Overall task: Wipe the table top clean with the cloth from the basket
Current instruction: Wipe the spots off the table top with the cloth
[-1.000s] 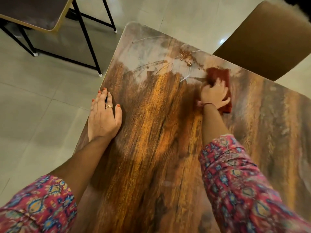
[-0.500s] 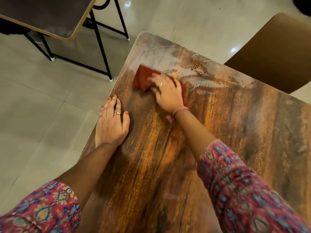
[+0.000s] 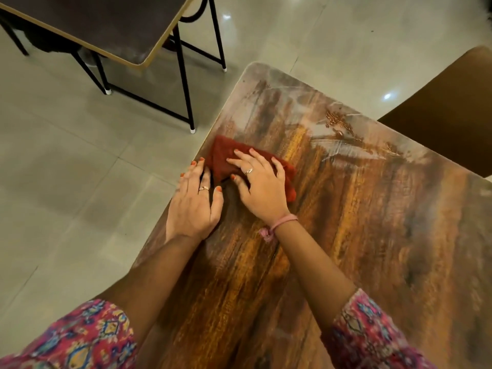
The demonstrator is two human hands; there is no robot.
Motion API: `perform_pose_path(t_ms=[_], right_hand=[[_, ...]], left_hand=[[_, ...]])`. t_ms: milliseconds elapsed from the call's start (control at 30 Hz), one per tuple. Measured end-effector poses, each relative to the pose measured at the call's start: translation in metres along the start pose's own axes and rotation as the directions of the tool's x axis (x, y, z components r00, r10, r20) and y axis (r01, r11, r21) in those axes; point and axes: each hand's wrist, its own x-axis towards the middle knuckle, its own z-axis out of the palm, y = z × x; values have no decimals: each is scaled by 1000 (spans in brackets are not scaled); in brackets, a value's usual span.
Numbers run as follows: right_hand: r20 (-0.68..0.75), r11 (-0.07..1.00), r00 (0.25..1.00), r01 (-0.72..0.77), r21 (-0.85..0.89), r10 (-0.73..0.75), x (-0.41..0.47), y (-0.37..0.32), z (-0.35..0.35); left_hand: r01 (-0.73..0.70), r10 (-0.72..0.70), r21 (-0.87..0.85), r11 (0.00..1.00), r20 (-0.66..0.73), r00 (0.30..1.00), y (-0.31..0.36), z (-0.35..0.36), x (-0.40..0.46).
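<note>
A dark red cloth (image 3: 221,158) lies flat on the brown wood-grain table top (image 3: 359,222), close to its left edge. My right hand (image 3: 259,182) presses down on the cloth with spread fingers. My left hand (image 3: 194,201) rests palm-down on the table edge just left of the cloth, its fingertips touching the cloth's corner. A patch of brown crumbs (image 3: 340,123) and wet smear marks sit near the far edge of the table. No basket is in view.
A brown chair back (image 3: 447,107) stands behind the table at the right. Another table (image 3: 106,25) with black metal legs stands on the grey tiled floor (image 3: 66,169) at the upper left.
My right hand has swept the cloth from the far right side of the table leftward and nearer, up against my left hand. The left hand stayed on the table edge.
</note>
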Motion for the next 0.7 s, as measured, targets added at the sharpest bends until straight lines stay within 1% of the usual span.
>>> perform_pose_path(t_ms=[100,200,267,333,400,433,500,533,600,700], right_hand=[[-13,1000,1000,14,20,-14,48,5,-3],[-8,999,999,-31,-13,31,117,14,-5],[-6,994,994,-105,-29,105,169,26,-11],[19,976,976,-218,-11,218,216,44,-23],[44,948,947,-316,-15,317,249,59,-31],[38,938,938,-343,-38,345,257,61,-30],[-18,934,938,-346,-90,346,249,54,-23],[-44,941,947,-321,-102,318,236,46,-17],[-63,971,974,-222,-88,217,194,24,-6],[-34,997,997,-75,0,75,108,-8,4]], left_hand=[[4,-4,10,1000,13,1000,0,0,1],[-3,3,8,1000,26,1000,0,-1,0],[-12,12,2,1000,28,1000,0,-2,0],[-15,15,-11,1000,30,999,-1,-3,0],[-12,12,-21,1000,43,999,-1,-3,1],[-10,11,-23,1000,46,999,-3,-3,2],[-8,10,-25,1000,48,999,-4,-2,3],[-5,6,-25,1000,52,999,-5,-1,3],[-8,10,-29,1000,65,998,-7,0,3],[-2,4,-29,1000,83,997,-7,0,1]])
